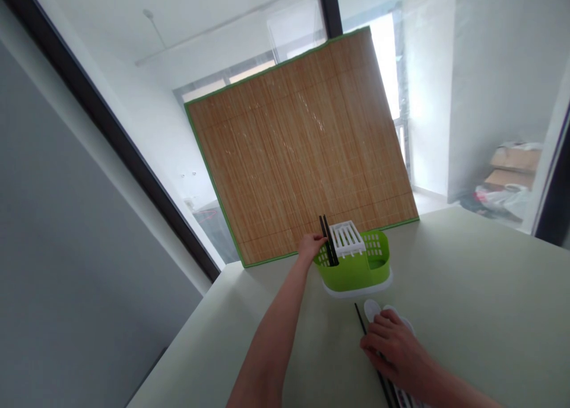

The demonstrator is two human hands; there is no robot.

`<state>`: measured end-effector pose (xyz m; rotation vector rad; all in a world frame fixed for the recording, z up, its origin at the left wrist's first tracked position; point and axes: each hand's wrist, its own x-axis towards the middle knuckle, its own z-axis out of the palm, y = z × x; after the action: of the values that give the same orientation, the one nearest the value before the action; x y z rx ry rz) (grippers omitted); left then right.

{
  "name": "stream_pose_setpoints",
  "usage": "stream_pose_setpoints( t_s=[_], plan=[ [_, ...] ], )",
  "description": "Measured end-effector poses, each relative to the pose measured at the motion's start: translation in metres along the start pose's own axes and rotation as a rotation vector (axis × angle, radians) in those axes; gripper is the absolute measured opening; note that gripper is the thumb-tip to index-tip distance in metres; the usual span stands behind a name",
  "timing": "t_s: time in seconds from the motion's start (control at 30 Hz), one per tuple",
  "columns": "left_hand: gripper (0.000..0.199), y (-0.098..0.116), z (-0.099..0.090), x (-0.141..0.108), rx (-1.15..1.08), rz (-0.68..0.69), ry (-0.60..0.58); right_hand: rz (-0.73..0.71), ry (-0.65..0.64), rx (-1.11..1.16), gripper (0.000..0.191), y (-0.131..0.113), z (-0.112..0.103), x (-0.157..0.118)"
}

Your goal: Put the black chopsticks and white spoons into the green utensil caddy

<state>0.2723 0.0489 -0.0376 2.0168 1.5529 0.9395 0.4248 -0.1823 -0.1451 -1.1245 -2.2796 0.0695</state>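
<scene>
A green utensil caddy (pixel 351 278) with a white base stands on the table. A white slotted rack (pixel 347 238) sits over its middle. Several black chopsticks (pixel 332 255) lean upright in the left compartment, and the fingers of my left hand (pixel 310 246) are closed on them at the caddy's left rim. Nearer to me, my right hand (pixel 398 350) curls over a black chopstick (pixel 360 318) lying on the table, its fingertips pressed to it. White spoons (pixel 371 308) lie just beyond that hand, partly covered by it. More dark sticks show beneath the right wrist, mostly hidden.
The pale table (pixel 481 301) extends to both sides. Behind the caddy a bamboo mat (pixel 298 152) with green edging leans against a glass partition. Beyond the glass, cardboard boxes (pixel 516 164) and plastic bags are at the right. A grey wall (pixel 80 247) is at the left.
</scene>
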Motion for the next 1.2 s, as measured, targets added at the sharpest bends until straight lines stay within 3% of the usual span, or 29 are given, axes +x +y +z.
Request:
stream_pose_setpoints(
  t_s=[0.17,0.3,0.37,0.47,0.6,0.7,0.77,0.93,1.2],
  plan=[
    [0.035,0.003,-0.004,-0.021,0.004,0.020,0.131,0.038,0.059,0.031,0.017,0.004,-0.002,0.001],
    [0.034,0.003,-0.006,-0.065,-0.140,0.131,0.434,0.131,0.141,0.044,0.022,0.011,-0.007,0.000],
    [0.031,-0.001,-0.002,-0.095,-0.269,0.181,0.487,0.167,0.141,0.023,0.021,0.015,-0.009,0.000],
    [0.023,-0.009,0.010,-0.144,-0.323,0.172,0.322,0.214,0.129,-0.024,0.019,0.019,-0.011,0.000],
    [0.011,-0.015,0.030,-0.201,-0.089,0.174,-0.063,0.231,0.076,-0.067,0.018,0.020,-0.013,0.000],
    [0.018,-0.014,0.039,-0.227,0.133,0.220,-0.319,0.209,0.000,-0.073,0.017,0.019,-0.011,-0.002],
    [0.022,-0.011,0.044,-0.234,0.229,0.254,-0.407,0.203,-0.038,-0.075,0.016,0.019,-0.009,-0.003],
    [0.021,-0.007,0.051,-0.236,0.367,0.294,-0.424,0.221,-0.057,-0.098,0.014,0.020,-0.007,-0.003],
    [0.022,-0.007,0.052,-0.235,0.516,0.226,-0.339,0.229,-0.046,-0.158,0.014,0.020,-0.007,-0.003]
  ],
)
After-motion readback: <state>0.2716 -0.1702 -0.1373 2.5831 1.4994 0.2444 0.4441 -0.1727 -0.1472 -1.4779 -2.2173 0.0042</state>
